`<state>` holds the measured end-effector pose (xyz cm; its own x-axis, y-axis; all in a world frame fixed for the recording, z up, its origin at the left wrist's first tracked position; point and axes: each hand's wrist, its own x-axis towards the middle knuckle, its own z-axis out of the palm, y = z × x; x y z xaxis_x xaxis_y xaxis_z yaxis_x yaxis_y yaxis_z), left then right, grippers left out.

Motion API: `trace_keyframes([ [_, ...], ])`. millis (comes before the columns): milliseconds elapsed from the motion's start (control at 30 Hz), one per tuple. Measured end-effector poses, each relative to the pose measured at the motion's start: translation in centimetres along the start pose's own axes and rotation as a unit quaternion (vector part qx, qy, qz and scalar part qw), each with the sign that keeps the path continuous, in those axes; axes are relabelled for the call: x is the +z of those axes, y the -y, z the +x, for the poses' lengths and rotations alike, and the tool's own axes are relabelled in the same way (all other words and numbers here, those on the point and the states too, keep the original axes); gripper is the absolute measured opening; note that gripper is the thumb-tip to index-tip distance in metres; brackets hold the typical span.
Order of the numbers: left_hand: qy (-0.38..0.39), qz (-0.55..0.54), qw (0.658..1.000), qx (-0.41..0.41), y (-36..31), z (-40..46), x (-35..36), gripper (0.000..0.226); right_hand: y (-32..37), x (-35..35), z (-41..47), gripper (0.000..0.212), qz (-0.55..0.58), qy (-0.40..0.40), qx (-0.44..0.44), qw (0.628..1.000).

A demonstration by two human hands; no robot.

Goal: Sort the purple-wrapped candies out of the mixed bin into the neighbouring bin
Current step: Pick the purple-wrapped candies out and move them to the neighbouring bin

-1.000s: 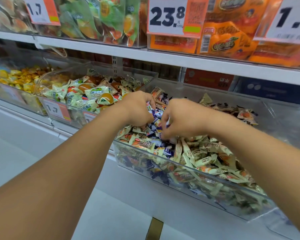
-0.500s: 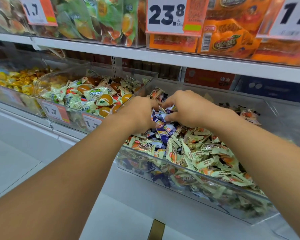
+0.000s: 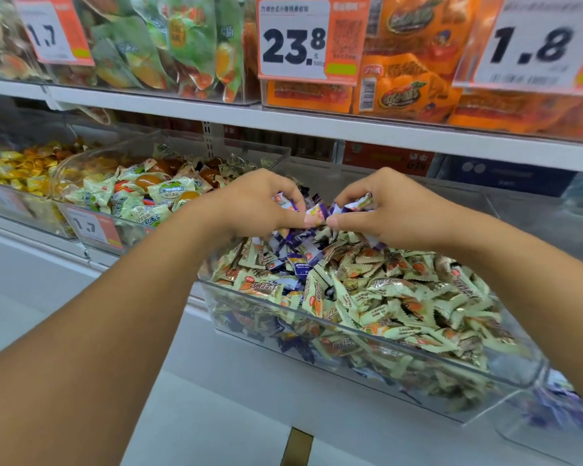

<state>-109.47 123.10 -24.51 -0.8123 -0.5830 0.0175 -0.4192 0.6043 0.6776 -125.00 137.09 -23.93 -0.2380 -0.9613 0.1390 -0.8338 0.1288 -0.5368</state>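
Both hands are curled around purple candies [image 3: 300, 260] gathered at the back-left corner of the mixed bin [image 3: 367, 334] — left hand [image 3: 256, 203], right hand [image 3: 384, 210]. Pinch only purple wrappers, shake off cream ones, then carry them to the neighbouring bin [image 3: 552, 418] at the right edge.
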Motion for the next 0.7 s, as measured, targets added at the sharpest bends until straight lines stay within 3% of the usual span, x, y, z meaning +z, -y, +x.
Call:
trace_keyframes([
  [133, 0.054, -0.152, 0.987, -0.003, -0.9, -0.6, 1.7, 0.019, -0.7, -1.4, -2.8, 0.027, 0.094, -0.007, 0.038, 0.995],
  [233, 0.065, -0.206, 0.976, -0.008, -2.2, -0.4, 3.4, 0.015, -1.4, -2.1, -4.3, 0.035, 0.100, -0.048, 0.067, 0.992],
  [367, 0.005, -0.168, 0.985, 0.028, -4.5, -0.3, 5.6, 0.022, -1.6, -3.6, -6.2, 0.052, 0.072, -0.078, 0.082, 0.991],
  [500, -0.021, -0.152, 0.985, 0.079, -8.2, -0.8, 7.7, 0.023, -2.0, -6.7, -10.2, 0.043, 0.047, -0.128, 0.120, 0.983],
  [600, 0.020, -0.123, 0.985, 0.121, -11.6, -1.3, 9.5, 0.022, -4.5, -8.9, -14.9, 0.044, 0.098, -0.119, 0.206, 0.966],
  [700, 0.066, -0.054, 0.979, 0.186, -15.8, -0.7, 12.0, 0.021, -8.5, -10.3, -18.1, 0.040, 0.168, -0.136, 0.322, 0.922],
])
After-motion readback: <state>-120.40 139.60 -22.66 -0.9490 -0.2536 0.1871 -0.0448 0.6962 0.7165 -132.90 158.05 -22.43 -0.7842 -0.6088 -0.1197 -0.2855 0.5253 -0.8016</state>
